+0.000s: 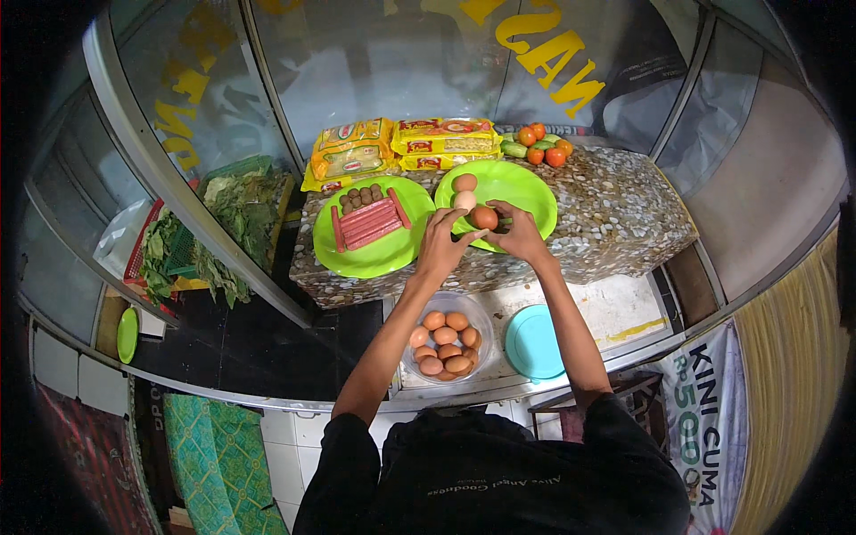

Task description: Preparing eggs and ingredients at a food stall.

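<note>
A dark brown egg (483, 218) sits over the near part of the right-hand green plate (533, 201), between my two hands. My left hand (442, 242) curves around its left side with finger and thumb; my right hand (521, 235) grips it from the right. Just beyond it on the same plate lie a pale egg (465, 201) and a light brown egg (465, 183), in a line. Closer to me, a clear plastic tub (486, 314) holds several brown eggs (446, 336).
Pink sausages (369, 223) and meatballs (361, 197) fill another green plate (334, 259). Behind stand yellow noodle packs (446, 138), tomatoes (555, 157) and cucumbers (514, 149). A turquoise lid (535, 342) lies beside the tub. Leafy greens (239, 209) are left, past a metal frame post (178, 187).
</note>
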`<move>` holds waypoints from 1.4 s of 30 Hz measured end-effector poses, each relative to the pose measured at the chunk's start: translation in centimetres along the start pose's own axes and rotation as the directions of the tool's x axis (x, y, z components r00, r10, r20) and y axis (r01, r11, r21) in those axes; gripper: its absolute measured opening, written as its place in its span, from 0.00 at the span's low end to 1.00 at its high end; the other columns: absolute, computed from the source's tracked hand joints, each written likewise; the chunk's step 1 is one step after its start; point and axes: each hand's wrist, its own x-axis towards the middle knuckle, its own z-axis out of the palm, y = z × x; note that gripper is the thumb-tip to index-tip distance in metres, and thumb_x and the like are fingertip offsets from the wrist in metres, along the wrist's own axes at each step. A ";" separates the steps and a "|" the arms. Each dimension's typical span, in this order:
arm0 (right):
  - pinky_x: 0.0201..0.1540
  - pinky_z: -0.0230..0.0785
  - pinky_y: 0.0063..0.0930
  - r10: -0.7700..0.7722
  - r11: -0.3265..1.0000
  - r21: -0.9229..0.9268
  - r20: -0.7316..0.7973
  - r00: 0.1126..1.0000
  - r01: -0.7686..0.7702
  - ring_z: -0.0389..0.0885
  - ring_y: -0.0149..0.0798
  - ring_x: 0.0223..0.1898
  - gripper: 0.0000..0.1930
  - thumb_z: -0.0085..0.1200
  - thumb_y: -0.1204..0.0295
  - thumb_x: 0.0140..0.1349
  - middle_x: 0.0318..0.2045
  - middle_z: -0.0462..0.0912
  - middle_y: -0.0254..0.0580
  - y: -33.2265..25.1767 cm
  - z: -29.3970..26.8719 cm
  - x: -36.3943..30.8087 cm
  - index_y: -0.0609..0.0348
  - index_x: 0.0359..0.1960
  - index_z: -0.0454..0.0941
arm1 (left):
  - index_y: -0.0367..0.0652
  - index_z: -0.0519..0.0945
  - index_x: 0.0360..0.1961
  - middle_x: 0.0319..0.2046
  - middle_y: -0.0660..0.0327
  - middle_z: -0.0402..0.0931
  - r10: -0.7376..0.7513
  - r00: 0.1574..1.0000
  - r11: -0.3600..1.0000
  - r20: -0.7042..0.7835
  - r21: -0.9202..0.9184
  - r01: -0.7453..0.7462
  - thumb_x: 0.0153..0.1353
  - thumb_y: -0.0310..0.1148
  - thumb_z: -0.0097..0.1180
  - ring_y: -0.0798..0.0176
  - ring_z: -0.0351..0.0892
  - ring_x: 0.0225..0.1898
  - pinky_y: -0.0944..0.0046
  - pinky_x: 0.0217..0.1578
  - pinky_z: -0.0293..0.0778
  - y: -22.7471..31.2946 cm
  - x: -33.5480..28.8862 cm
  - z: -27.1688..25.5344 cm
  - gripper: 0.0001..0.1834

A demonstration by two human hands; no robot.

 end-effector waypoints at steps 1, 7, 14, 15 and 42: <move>0.49 0.73 0.33 0.001 1.000 -0.001 -0.002 1.000 -0.001 0.79 0.43 0.45 0.29 0.64 0.73 0.43 0.46 0.78 0.52 0.3 0.0 0.1 0.67 0.51 0.71 | 0.38 0.76 0.47 0.45 0.51 0.72 0.003 1.000 1.000 0.000 -0.007 -0.003 0.47 0.40 0.66 0.47 0.70 0.48 0.55 0.49 0.67 -0.1 0.0 0.1 0.27; 0.48 0.74 0.34 0.014 1.000 0.003 0.022 1.000 -0.014 0.78 0.41 0.47 0.30 0.64 0.73 0.43 0.46 0.78 0.53 0.9 0.0 0.3 0.66 0.52 0.71 | 0.38 0.76 0.47 0.40 0.54 0.73 0.112 0.992 0.992 -0.057 0.061 -0.108 0.46 0.37 0.67 0.57 0.71 0.35 0.60 0.40 0.69 -0.2 0.1 0.2 0.26; 0.47 0.74 0.33 0.006 1.000 -0.026 -0.025 1.000 -0.007 0.79 0.41 0.46 0.33 0.66 0.73 0.41 0.45 0.78 0.52 1.1 0.1 0.4 0.64 0.53 0.70 | 0.38 0.76 0.47 0.40 0.54 0.73 0.114 0.992 0.992 -0.060 0.059 -0.111 0.47 0.38 0.67 0.57 0.70 0.35 0.60 0.40 0.69 -0.3 0.1 0.2 0.26; 0.47 0.74 0.33 -0.009 0.999 -0.047 -0.033 0.999 0.007 0.79 0.41 0.46 0.33 0.66 0.73 0.41 0.46 0.77 0.52 1.1 0.0 0.3 0.65 0.53 0.70 | 0.38 0.76 0.47 0.40 0.54 0.73 0.110 0.992 0.993 -0.058 0.054 -0.107 0.47 0.38 0.67 0.56 0.70 0.35 0.60 0.40 0.69 -0.3 0.1 0.3 0.26; 0.50 0.74 0.37 -0.031 0.989 -0.148 -0.109 0.994 0.014 0.72 0.47 0.53 0.30 0.64 0.70 0.46 0.54 0.68 0.51 0.5 -0.3 -0.7 0.58 0.54 0.69 | 0.35 0.75 0.47 0.43 0.52 0.72 0.114 0.993 0.993 0.009 0.029 -0.114 0.49 0.32 0.64 0.51 0.72 0.46 0.58 0.48 0.68 0.4 -1.6 -0.2 0.23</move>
